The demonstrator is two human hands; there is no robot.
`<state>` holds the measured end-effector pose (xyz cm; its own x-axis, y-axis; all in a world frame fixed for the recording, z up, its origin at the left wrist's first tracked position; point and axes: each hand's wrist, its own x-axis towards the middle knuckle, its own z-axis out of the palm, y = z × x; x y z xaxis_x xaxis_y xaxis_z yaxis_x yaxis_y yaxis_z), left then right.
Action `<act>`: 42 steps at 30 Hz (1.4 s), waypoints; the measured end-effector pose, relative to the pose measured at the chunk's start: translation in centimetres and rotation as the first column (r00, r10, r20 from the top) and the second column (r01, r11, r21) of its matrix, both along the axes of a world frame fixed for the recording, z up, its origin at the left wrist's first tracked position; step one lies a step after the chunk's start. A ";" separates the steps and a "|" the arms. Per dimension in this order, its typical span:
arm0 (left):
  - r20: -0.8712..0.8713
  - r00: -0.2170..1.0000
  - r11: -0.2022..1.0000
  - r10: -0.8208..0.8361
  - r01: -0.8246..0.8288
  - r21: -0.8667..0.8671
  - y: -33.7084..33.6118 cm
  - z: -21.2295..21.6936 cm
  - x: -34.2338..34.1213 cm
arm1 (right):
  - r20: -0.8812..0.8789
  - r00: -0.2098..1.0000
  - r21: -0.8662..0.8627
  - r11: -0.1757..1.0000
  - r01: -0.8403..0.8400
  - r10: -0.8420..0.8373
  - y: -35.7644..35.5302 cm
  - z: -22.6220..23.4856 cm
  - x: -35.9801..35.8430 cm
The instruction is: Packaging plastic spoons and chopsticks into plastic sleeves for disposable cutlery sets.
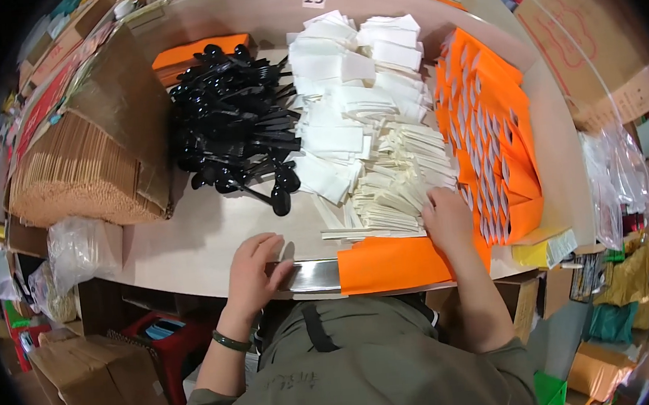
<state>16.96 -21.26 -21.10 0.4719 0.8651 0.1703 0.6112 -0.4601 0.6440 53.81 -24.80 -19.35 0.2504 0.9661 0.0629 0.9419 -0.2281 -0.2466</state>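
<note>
My left hand point(255, 269) rests palm down on the table's front edge point(311, 274), fingers loosely spread, holding nothing. My right hand point(447, 219) lies on the near end of a heap of cream wrapped toothpick packets point(400, 184), fingers curled on them, beside a row of orange paper sleeves point(488, 134). One flat orange sleeve point(391, 262) lies at the table edge between my hands. Behind are a pile of white folded napkins point(346, 92) and a heap of black plastic spoons point(236, 121).
A cardboard box of wooden chopsticks point(83, 173) lies on its side at the left. Clear plastic bags point(74, 251) hang below it. Cardboard boxes point(596, 40) stand at the right, more boxes and a red stool point(162, 336) under the table.
</note>
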 end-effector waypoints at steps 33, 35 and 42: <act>0.275 0.848 0.888 0.452 -0.401 -0.224 -1.0 -0.6 -3.2 | -0.351 0.620 0.033 0.671 -0.740 0.702 0.4 0.6 -15.8; 0.288 0.906 0.950 0.311 -0.293 -0.107 -0.9 -0.2 -2.3 | -0.283 0.620 0.040 0.655 -0.755 0.732 0.7 -0.3 -16.7; 0.063 0.998 0.987 -0.003 -0.007 0.159 -1.6 1.1 -1.4 | -0.222 0.728 0.399 0.742 -0.538 0.648 -2.4 1.5 -12.8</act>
<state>15.57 -22.82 -20.01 0.4542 0.8256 0.3347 0.5732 -0.5585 0.5996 41.04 -27.18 -17.85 -0.3111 0.8684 0.3860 0.7043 0.4834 -0.5198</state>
